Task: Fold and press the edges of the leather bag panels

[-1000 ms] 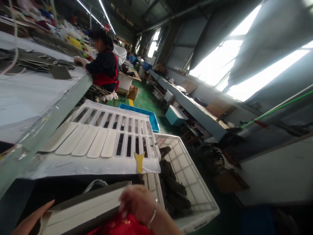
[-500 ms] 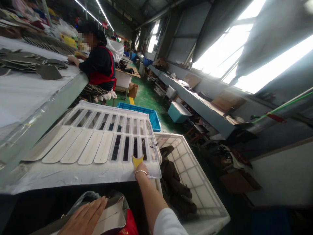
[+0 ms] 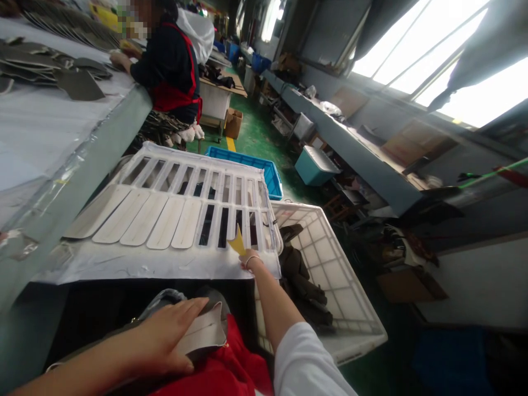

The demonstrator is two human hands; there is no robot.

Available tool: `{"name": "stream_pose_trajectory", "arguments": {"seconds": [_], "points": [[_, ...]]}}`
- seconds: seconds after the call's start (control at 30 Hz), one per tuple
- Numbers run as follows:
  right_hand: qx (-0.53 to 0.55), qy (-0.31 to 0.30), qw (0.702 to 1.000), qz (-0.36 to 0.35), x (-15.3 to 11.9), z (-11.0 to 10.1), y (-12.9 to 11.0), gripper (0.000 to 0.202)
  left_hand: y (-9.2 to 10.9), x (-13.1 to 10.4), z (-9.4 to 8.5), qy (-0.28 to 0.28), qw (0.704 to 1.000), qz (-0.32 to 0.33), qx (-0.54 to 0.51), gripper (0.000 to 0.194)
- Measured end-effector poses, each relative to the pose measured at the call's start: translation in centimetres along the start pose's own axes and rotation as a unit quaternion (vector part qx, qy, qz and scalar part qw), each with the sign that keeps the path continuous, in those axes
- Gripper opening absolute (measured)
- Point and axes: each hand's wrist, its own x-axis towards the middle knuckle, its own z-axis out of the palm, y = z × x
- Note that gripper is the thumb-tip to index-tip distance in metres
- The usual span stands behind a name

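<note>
On lap, left hand (image 3: 167,338) – right hand (image 3: 248,259) lifting yellow piece (image 3: 238,242)

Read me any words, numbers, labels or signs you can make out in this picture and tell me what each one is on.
None can be read.
The slotted white tray, the white crate, the blue bin and the yellow piece at the right hand show no print.
The flat piece under the left hand is plain.
Anything farther back is too blurred.
</note>
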Motion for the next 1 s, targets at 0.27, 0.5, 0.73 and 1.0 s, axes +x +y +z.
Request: {"name": "stream_pose_trajectory", "arguments": {"seconds": [0.27, 0.5, 0.73, 1.0], "points": [[0.061, -0.154, 0.984, -0.063, -10.7, -7.2, 4.9, 0.042, -1.1, 5.2, -3.3, -0.233, 0.94, 0.05, -0.243, 0.079], [-0.125, -0.33, 0.935, -0.018, -14.1, -7.6, 4.5, 0.041, -2.5, 7.2, -2.4, -0.294, 0.89, 0.12, -0.328, 0.063], [-0.412, -0.236, 0.839, -0.267, -13.1, -4.3, -1.5, 0.021, -4.1, 7.3, -2.0, -0.275, 0.854, 0.169, -0.409, 0.061], [-0.506, -0.04, 0.807, -0.301, -12.5, 1.5, -2.9, 0.052, -5.3, 6.8, 0.1, -0.329, 0.74, 0.069, -0.582, 0.063]]}}
